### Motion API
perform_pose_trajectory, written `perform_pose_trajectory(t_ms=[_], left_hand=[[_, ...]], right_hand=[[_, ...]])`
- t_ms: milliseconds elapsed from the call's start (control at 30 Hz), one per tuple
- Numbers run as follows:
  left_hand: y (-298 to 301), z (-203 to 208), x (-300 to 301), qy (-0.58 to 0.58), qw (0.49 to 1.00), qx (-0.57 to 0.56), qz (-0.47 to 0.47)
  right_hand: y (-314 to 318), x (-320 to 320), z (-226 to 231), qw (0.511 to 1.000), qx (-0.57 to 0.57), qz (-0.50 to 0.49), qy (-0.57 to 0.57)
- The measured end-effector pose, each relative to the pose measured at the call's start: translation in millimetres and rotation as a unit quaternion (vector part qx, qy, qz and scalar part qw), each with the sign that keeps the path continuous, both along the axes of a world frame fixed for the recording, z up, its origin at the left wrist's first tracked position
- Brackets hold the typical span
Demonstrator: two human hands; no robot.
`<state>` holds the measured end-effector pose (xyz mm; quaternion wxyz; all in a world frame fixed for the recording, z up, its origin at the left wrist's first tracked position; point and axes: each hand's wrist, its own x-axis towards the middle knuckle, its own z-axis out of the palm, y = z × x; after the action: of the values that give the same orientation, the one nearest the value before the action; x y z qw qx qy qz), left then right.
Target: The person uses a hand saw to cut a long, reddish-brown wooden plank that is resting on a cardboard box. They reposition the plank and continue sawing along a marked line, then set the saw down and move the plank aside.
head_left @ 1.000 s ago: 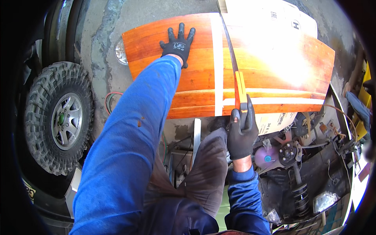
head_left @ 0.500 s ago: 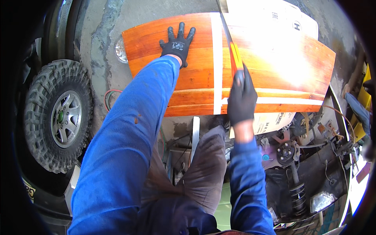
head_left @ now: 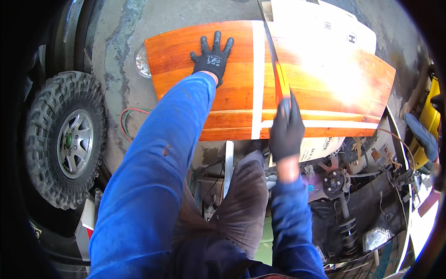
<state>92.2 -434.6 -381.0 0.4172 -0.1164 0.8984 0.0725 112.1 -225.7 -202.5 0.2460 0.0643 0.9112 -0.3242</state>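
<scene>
A glossy orange-brown wooden board (head_left: 223, 98) lies in front of me, wider than both my arms. A strip of white tape (head_left: 258, 88) runs across its middle, and another strip (head_left: 325, 124) follows its near right edge. My left hand (head_left: 213, 59), in a black glove, presses flat on the board's left half with fingers spread. My right hand (head_left: 286, 130), gloved too, grips a handsaw (head_left: 281, 83) with an orange and black handle. The dark blade, seen nearly edge-on, reaches past the far edge just right of the cross tape. Glare hides part of the board's right half.
Cardboard (head_left: 297, 10) shows beyond and under the board. To the left stands a knobbly tyre on a silver wheel (head_left: 72, 144). Car parts with a hub (head_left: 333, 182) and a coil spring (head_left: 348, 232) are at the lower right. A thin hose (head_left: 124, 122) lies left of the board.
My right hand has drawn the saw slightly toward me along the tape. My left hand stays flat on the board. The view has shifted a little.
</scene>
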Motion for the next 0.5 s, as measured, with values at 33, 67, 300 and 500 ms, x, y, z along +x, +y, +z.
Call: perform_pose_trajectory(t_ms=[33,67,300,500], left_hand=[[0,0,0,0.005,1.000,0.004,0.003],[0,-1,0,0.001,1.000,0.007,0.007],[-1,-1,-4,-0.005,1.000,0.015,0.007],[1,7,-7,0.000,1.000,0.014,-0.002]], right_hand=[[4,15,33,0.999,0.002,-0.036,-0.034],[7,22,54,0.987,0.014,-0.110,-0.118],[0,-13,-42,0.996,-0.053,-0.067,-0.010],[6,-22,-70,0.998,-0.057,-0.020,-0.020]])
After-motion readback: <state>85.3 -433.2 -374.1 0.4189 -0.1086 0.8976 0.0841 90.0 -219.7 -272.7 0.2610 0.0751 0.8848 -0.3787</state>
